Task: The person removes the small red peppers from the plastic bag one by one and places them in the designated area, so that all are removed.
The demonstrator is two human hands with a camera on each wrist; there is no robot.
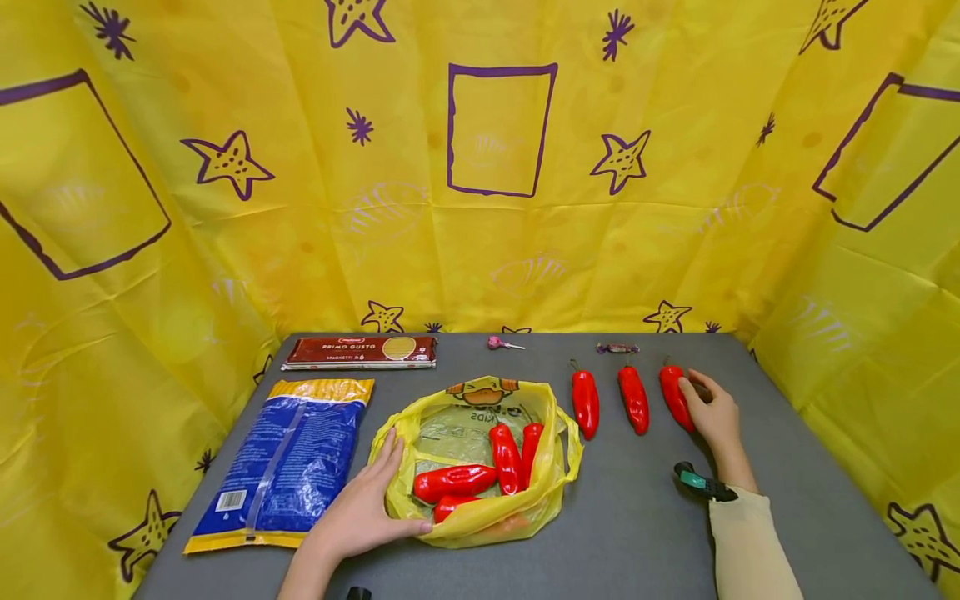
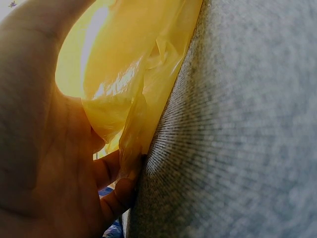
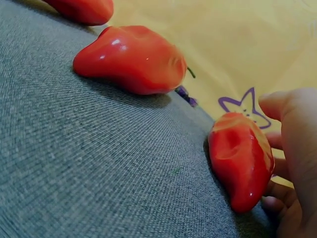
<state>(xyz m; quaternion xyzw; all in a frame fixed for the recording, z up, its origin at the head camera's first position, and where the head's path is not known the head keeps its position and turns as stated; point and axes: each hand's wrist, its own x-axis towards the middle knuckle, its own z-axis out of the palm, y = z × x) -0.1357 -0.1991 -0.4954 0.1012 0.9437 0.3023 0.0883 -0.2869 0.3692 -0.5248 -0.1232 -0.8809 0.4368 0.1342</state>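
My left hand [image 1: 363, 508] lies against the left side of a yellow plastic bag [image 1: 555, 492], its fingers fairly straight and its thumb apart along the front. In the left wrist view, the yellow film of the bag [image 2: 119, 89] meets the fingers low down. Several red peppers [image 1: 453, 481] lie inside the bag, whose mouth gapes upward. On the right, my right hand [image 1: 714, 417] is at the rightmost pepper [image 1: 673, 396]. In the right wrist view, the thumb stands clear of that pepper [image 3: 237, 158] while the other fingers are beside it, partly hidden; any contact is unclear.
Two more red peppers [image 1: 586, 404] lie between bag and right hand. Behind them is a purple-wrapped candy [image 1: 618, 348], and a pink lollipop [image 1: 495, 342] lies farther left. A spaghetti box [image 1: 360, 352] and a blue packet [image 1: 300, 458] occupy the left. Yellow cloth surrounds the grey table.
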